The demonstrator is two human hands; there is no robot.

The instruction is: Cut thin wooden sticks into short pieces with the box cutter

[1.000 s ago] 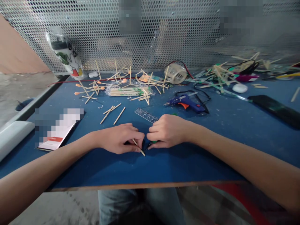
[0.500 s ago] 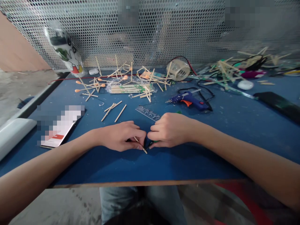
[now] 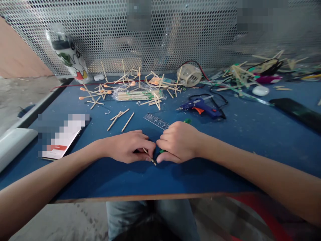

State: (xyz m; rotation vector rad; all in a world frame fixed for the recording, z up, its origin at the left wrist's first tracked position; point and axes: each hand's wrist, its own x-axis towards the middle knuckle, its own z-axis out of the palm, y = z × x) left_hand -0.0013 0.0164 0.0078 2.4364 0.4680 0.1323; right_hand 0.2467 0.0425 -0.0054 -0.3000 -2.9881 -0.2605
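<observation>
My left hand [image 3: 130, 146] rests on the blue table [image 3: 175, 174] with its fingers pinched on a thin wooden stick [image 3: 149, 157] whose end pokes out toward me. My right hand [image 3: 178, 141] is curled closed right beside it, gripping a small green-handled tool [image 3: 187, 121] whose tip meets the stick. The two hands touch at the fingertips. What the tool's tip looks like is hidden by my fingers.
A clear ruler [image 3: 156, 121] and loose sticks [image 3: 120, 119] lie just beyond my hands. Further back are a blue glue gun [image 3: 200, 107], a bag of sticks [image 3: 136, 94], stick constructions [image 3: 127, 80] and a phone [image 3: 62, 135] at left. A perforated metal screen [image 3: 175, 33] closes the back.
My right hand has shifted slightly left, closer against my left hand, and less of the stick shows. Otherwise the hands stay in place.
</observation>
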